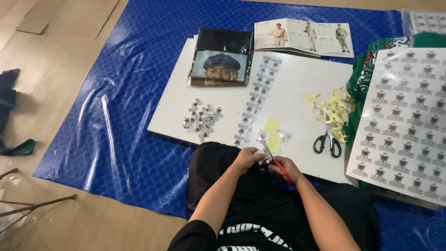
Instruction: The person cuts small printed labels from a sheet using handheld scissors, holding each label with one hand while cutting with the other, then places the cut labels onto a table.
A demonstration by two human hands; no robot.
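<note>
I look down at a white board point(297, 88), the working surface, lying on a shiny blue plastic sheet point(130, 102) spread over a pale wooden floor point(60, 42). My left hand point(246, 158) pinches a small sticker piece point(261, 155) just over the board's near edge, and my right hand point(284, 166) is closed around red-handled scissors point(274, 160), their blades touching that piece. I count two pairs of scissors in all: the second, black-handled pair point(328, 139), lies on the board beside one heap of yellow paper scraps point(332, 111). Two yellow squares point(272, 132) lie just beyond my hands. One pile of cut-out stickers point(202, 118) sits at the left, too many to count, and one long strip of uncut stickers point(255, 100) runs down the middle. One bagged dark shirt point(220, 58) with a printed portrait and one open calendar booklet point(304, 37) showing three standing figures lie at the far edge. One large sticker sheet point(404, 121) covers green fabric point(367, 69) at the right.
</note>
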